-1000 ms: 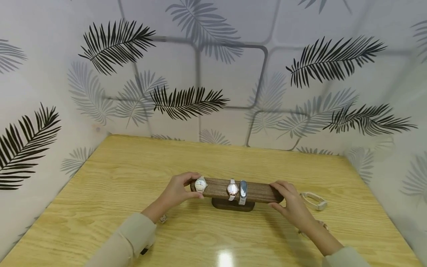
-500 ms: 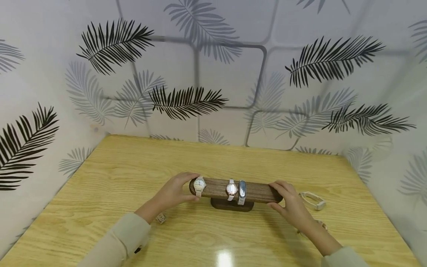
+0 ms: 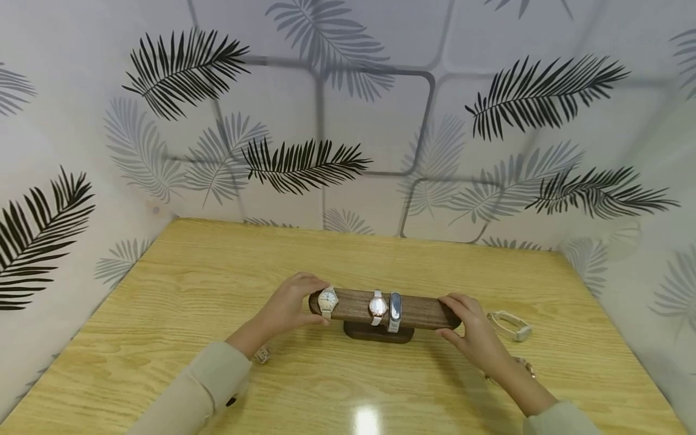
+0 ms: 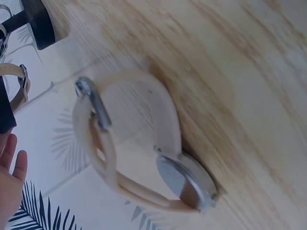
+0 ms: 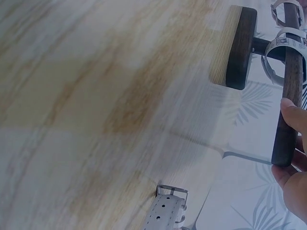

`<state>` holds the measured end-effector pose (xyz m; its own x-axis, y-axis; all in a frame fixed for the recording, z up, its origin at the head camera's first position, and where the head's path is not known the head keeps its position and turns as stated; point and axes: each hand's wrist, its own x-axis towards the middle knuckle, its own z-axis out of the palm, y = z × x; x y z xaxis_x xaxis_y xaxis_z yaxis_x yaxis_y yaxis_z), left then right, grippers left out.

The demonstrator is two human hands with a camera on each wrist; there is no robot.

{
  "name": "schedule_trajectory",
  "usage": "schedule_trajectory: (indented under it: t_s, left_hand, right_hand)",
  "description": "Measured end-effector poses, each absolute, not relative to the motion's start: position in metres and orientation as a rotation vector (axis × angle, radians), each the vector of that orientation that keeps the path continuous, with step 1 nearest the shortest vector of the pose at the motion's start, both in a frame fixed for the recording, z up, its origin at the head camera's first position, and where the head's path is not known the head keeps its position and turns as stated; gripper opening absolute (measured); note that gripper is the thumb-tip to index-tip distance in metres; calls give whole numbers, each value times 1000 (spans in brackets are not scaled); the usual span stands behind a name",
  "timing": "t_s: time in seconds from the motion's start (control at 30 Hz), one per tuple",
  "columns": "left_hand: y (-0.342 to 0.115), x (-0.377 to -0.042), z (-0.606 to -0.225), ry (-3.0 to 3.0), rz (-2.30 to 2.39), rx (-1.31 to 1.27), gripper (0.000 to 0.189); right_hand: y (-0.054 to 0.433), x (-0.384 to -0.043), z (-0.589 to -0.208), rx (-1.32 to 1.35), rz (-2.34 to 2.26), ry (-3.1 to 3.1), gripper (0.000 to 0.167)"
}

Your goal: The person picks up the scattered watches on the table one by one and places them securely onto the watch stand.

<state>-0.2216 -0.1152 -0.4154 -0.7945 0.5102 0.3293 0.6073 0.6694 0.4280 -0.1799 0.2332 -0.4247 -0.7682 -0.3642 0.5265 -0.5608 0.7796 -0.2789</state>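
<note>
A dark wooden watch stand [image 3: 424, 312] carries two wristwatches and a fitness band [image 3: 395, 307]. My left hand [image 3: 283, 311] curls round its left end, thumb in front and fingers behind, close against a white-strapped wristwatch [image 3: 328, 300]. Whether the fingertips press on that strap is hard to tell. Near the middle sits a rose-gold wristwatch [image 3: 377, 307]. My right hand [image 3: 478, 335] grips the stand's right end; in the right wrist view its thumb and fingers lie round the bar [image 5: 290, 115]. The left wrist view shows only part of my left hand [image 4: 9, 184].
A pale-strapped watch [image 3: 511, 326] lies right of the stand, and another watch [image 3: 524, 367] is partly hidden by my right forearm. Near my left wrist lies a small watch [image 3: 262, 354]; a dark piece [image 3: 232, 400] shows beside that sleeve. A patterned wall [image 3: 348, 121] borders the table.
My left hand has shifted a little left, then back right along the stand's end. The watch beside it sits very slightly farther right on the bar. My right hand keeps its place.
</note>
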Motion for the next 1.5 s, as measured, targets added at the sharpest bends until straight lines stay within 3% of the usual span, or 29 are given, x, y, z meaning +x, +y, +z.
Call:
schedule_trajectory:
  t_s: [1.5]
  left_hand:
    - [-67,-223,-409,-2702,-598,-1029,67]
  right_hand:
    - [236,-182,-429,685,624,-2538,57]
